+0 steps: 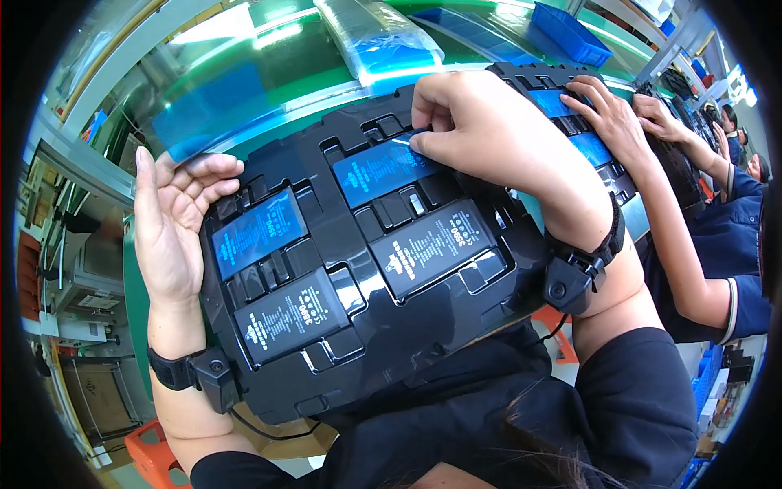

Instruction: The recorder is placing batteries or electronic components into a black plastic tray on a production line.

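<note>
A black moulded plastic tray (407,346) lies in front of me, with flat rectangular batteries in its pockets. The far right battery has a shiny blue film (379,173) over its face. Another blue-faced battery (259,232) sits at the far left. Nearer me are two dark batteries, a left one (291,316) and a right one (433,248). My right hand (481,118) is closed in a pinch at the blue film's far right corner, the fingertips partly hidden. My left hand (179,224) is open beside the tray's left edge, palm facing right, holding nothing.
Beyond the tray runs a green work surface (309,69) behind a metal rail. On it lie a clear plastic-wrapped bundle (379,41), blue sheets (208,110) and a blue bin (570,34). At right, a co-worker's hands (607,118) touch a second black tray (529,79).
</note>
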A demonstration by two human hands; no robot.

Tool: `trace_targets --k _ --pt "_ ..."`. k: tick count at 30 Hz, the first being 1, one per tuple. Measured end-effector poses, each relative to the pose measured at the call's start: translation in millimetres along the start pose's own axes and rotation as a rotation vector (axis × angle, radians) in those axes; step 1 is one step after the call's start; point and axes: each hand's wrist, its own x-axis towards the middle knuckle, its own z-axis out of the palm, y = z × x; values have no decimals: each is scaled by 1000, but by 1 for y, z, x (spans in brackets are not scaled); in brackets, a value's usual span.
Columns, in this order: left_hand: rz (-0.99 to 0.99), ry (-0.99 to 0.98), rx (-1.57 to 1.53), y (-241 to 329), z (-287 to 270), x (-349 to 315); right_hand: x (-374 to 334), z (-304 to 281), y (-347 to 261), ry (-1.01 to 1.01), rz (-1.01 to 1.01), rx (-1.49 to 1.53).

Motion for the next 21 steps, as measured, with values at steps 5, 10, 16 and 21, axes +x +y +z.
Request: trace_targets --k 5,10,16,21 --pt "0 4 9 1 1 0 0 2 4 14 -3 -28" --pt "17 -19 13 1 1 0 1 2 8 180 -59 -7" --pt "20 -8 0 -2 -1 -1 0 -5 1 156 -104 64" --pt "38 -108 -14 -3 -7 -1 -5 -5 3 -76 -134 -11"
